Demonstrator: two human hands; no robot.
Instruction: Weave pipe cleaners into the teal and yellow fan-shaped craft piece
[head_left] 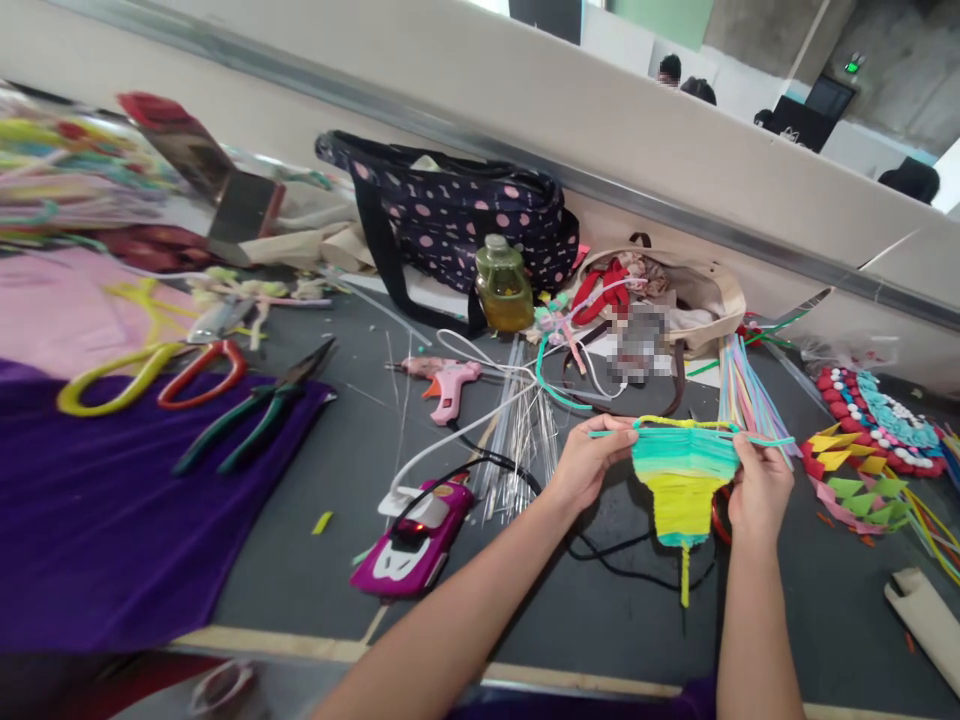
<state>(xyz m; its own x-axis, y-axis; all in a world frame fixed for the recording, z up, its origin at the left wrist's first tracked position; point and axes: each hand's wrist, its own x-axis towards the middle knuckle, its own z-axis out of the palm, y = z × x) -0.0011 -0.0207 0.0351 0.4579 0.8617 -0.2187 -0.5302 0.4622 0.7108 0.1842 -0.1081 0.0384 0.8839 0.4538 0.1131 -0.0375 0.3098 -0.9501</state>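
Observation:
Both my hands hold up a woven pipe-cleaner piece (681, 478), teal at the top and yellow below, with a yellow stem hanging down. My left hand (587, 462) pinches its left edge, fingers closed on a teal strand. My right hand (759, 482) grips its right edge, fingers closed. A thin teal pipe cleaner (772, 440) sticks out sideways past my right hand. The piece hangs over the dark grey table (337, 520), above a black cable (622, 570).
A pink glue gun (447, 382), a bundle of wires (521, 440), a magenta car-shaped gadget (416, 535), pliers (259, 405), scissors (202, 372), purple cloth (112, 510), polka-dot bag (457, 215), jar (503, 285), beige bag (675, 290), coloured pipe cleaners (746, 395), a folded-paper and bead craft (874, 440). People sit beyond the partition.

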